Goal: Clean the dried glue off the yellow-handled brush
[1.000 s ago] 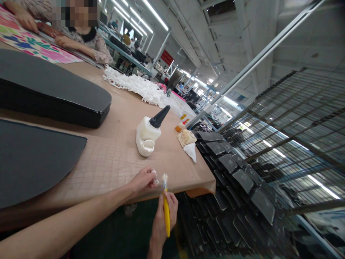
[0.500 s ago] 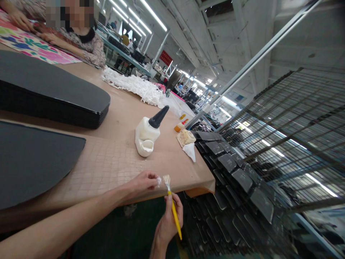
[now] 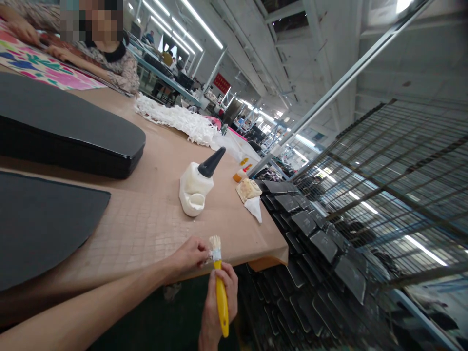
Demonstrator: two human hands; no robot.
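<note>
My right hand (image 3: 217, 307) is closed around the yellow handle of a small brush (image 3: 219, 287), held upright at the near edge of the table (image 3: 219, 229). My left hand (image 3: 190, 256) reaches in from the left with its fingertips pinched at the metal band just below the pale bristles. A white glue bottle (image 3: 195, 187) with a black cone nozzle lies tilted on the brown paper a little beyond my hands.
A thick black stack of shaped boards (image 3: 69, 131) and a flat black sheet (image 3: 40, 219) fill the left. A crumpled rag (image 3: 249, 195) lies near the table's right edge. Wire rack (image 3: 383, 195) with black pieces stands right. A person (image 3: 106, 48) sits across; white lace pile (image 3: 179, 119) beyond.
The brush has swung from tilted to upright and its handle sits deeper in my right hand. My left fingers have closed in on the band under the bristles.
</note>
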